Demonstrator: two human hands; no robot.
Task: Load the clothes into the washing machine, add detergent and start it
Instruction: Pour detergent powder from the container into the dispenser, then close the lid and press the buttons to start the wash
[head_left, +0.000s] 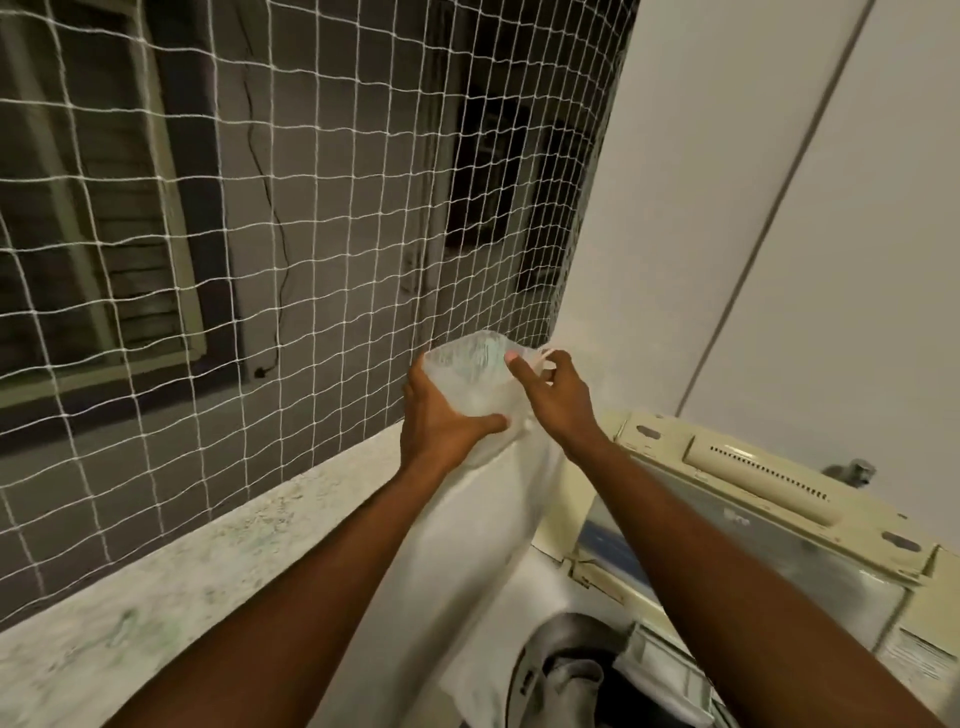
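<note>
Both hands, left (441, 415) and right (556, 395), clasp a clear plastic container (470, 371) above the washing machine (727, 499).

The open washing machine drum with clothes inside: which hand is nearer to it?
Right. The right hand is above the drum, pinching the clear plastic bag; the left hand grips that bag further left.

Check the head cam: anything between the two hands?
Yes. In the head view a translucent plastic container sits between them: left hand grips its left side and bottom, right hand has fingers at its right rim.
</note>
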